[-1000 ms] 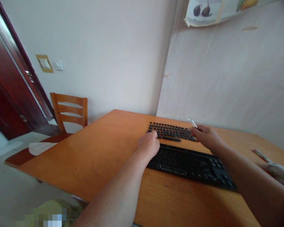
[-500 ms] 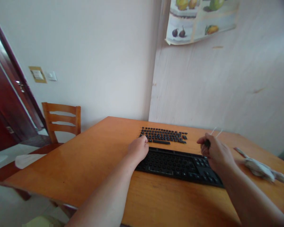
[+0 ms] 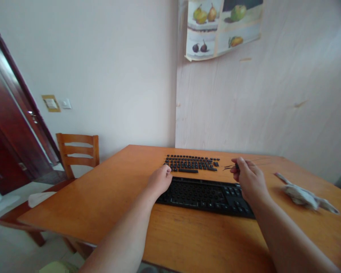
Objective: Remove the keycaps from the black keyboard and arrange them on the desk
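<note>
A black keyboard point(image 3: 199, 193) lies flat on the table; many keycaps are off its main section, while keys are still fitted toward its right end. At its far left corner, my left hand point(image 3: 160, 180) is closed on the keyboard's edge. My right hand point(image 3: 248, 178) is raised over the right end, pinching a wire keycap puller point(image 3: 236, 166) with a small dark body. Its thin wires stick out to the left and right of my fingers. Behind the keyboard, loose black keycaps point(image 3: 191, 163) are laid out in keyboard-like rows, the long space bar in front.
A grey-white cloth or glove point(image 3: 301, 196) lies crumpled on the wooden table point(image 3: 108, 197), to the right. A wooden chair point(image 3: 78, 149) stands at the left. Beyond the table's far edge rises a wall point(image 3: 130, 76) with a fruit poster point(image 3: 224, 28).
My view has swung slightly right. My right hand has turned, and the puller's wires, upright before, now lie level. My left hand stays at the keyboard's corner.
</note>
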Motion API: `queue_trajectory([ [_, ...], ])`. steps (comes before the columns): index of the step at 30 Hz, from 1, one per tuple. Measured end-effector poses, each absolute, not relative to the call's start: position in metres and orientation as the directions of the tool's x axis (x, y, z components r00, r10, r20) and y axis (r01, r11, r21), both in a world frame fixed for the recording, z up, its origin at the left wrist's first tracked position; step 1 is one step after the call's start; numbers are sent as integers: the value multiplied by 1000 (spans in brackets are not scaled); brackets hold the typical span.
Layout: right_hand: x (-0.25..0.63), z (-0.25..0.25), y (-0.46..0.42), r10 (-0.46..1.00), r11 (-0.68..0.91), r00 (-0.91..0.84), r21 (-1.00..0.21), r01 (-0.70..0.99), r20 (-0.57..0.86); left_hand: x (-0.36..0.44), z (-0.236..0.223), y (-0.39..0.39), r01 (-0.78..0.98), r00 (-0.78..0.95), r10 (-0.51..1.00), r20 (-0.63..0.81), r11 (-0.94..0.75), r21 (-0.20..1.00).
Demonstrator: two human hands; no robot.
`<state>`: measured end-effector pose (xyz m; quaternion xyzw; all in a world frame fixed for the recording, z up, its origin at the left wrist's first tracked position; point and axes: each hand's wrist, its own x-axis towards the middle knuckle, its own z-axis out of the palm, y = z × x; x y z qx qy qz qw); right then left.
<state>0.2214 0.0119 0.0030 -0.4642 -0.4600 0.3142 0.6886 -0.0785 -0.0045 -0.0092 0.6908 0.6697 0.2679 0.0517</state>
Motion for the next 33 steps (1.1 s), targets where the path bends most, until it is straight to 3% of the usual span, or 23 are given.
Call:
queue_trajectory([
  [12, 218, 8, 8, 859, 372, 381, -928, -6, 342, -60, 38, -10, 860, 77, 937, 342, -236, 452],
  [19, 214, 16, 0, 881, 367, 304, -929, 47, 363, -30, 15, 2, 811, 128, 931, 342, -297, 505],
  [24, 209, 18, -8, 932, 335, 113, -937, 95, 345, -25, -9, 2, 827, 174, 918, 357, -333, 454],
  [33, 194, 13, -20, 956, 190, -270, -943, 275, 114, -20, -15, -4, 839, 272, 897, 347, -398, 370],
])
